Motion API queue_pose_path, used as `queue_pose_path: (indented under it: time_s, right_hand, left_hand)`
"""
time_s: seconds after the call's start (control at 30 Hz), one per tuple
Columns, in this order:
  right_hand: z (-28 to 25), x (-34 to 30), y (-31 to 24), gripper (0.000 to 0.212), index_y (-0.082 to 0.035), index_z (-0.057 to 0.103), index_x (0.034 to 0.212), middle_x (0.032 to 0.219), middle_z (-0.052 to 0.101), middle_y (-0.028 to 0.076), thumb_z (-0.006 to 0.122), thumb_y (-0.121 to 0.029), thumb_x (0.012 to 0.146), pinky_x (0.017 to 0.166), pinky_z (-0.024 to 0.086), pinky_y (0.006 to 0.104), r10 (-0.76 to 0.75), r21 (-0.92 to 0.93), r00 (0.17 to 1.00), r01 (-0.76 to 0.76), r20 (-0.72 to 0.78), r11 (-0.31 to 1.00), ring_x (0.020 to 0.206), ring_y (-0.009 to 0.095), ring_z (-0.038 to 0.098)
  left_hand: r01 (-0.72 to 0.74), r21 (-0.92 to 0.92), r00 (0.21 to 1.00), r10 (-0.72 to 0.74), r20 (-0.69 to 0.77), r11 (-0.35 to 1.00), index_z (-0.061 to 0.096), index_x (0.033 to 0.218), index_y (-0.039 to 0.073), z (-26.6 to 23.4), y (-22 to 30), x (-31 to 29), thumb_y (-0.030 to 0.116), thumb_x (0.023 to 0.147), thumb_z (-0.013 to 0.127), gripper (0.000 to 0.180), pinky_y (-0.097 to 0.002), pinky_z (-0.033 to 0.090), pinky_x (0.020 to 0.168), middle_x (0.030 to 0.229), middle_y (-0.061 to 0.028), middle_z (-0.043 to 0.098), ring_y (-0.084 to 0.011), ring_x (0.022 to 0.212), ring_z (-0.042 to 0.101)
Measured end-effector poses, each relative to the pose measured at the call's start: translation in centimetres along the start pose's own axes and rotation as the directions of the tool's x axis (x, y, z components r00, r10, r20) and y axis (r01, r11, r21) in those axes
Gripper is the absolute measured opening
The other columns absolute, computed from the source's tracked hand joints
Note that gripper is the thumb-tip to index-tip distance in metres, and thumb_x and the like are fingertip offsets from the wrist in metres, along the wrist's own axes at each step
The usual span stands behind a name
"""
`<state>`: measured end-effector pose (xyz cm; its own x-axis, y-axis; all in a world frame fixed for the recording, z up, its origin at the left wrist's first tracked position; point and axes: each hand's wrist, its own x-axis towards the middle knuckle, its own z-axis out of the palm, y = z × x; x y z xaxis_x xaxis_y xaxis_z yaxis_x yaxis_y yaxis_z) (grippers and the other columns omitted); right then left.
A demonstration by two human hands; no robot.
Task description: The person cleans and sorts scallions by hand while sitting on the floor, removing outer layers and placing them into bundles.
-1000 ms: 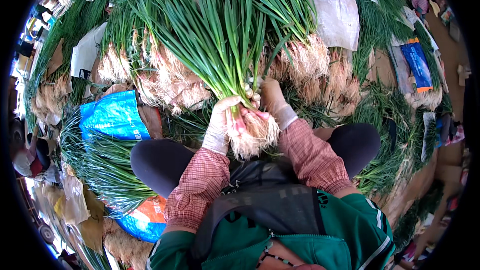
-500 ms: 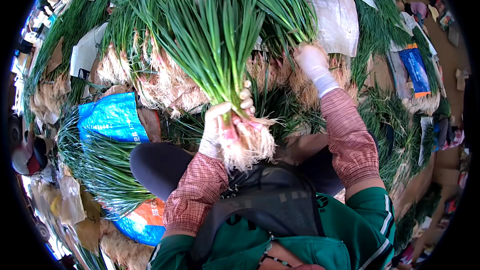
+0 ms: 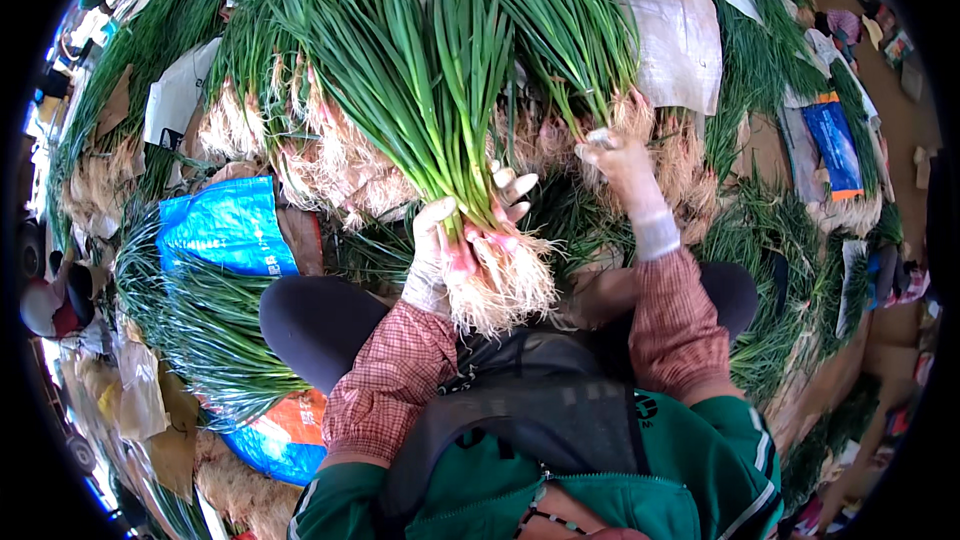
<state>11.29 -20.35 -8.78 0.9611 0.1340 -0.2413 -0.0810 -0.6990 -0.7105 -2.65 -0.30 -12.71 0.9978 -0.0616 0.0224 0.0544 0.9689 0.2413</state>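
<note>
My left hand [image 3: 440, 250], in a pale glove, is wrapped round the base of a thick bunch of green garlic [image 3: 430, 110]. Its fingers show on both sides of the pinkish stems, and whitish roots hang below towards my lap. Long green leaves fan away from me. My right hand [image 3: 618, 170], gloved too, has its fingertips pinched on the lower end of a thin green garlic stalk [image 3: 566, 112]. Just beyond that hand lies another bunch of green garlic [image 3: 570, 20], its roots [image 3: 632, 118] resting near my knuckles.
More rooted bunches [image 3: 330, 150] lie in a row across the far side. A white sack [image 3: 675, 40] sits far right of centre. Leafy green stalks [image 3: 220, 340] lie left of my knee [image 3: 318, 325], below a blue sheet [image 3: 228, 225]. Loose greens [image 3: 770, 250] spread on the right.
My right hand has drawn back towards me and slightly left, off the base of the far bunch, whose roots now show. The left hand still holds its bunch, with its fingers loosened a little.
</note>
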Motion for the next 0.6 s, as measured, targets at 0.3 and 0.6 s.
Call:
queue_pose_path:
  time_s: [0.3,0.6]
  right_hand:
    - [5.4,-5.0,1.0,0.036,-0.010,0.066,0.097,0.066,0.061,0.004,0.048,-0.041,0.093,0.081,0.048,0.0248,-0.123,0.117,0.943,0.091,0.309,0.989,0.072,0.014,0.060]
    - [11.5,-1.8,2.3,0.031,0.000,0.055,0.109,0.091,0.060,0.006,0.045,-0.026,0.097,0.063,0.049,0.0205,-0.233,0.921,0.925,-0.217,0.300,0.325,0.070,0.011,0.054]
  left_hand:
    - [0.091,0.231,0.985,-0.053,-0.166,0.969,0.041,0.124,-0.008,-2.3,-0.1,0.3,0.025,0.076,0.061,0.061,-0.0585,0.052,0.076,0.099,-0.0245,0.059,-0.0399,0.085,0.062]
    - [0.157,0.211,0.980,-0.126,-0.156,0.965,0.047,0.118,-0.005,-4.5,-0.3,0.5,0.023,0.076,0.063,0.053,-0.0454,0.052,0.071,0.102,-0.0202,0.059,-0.0348,0.091,0.059]
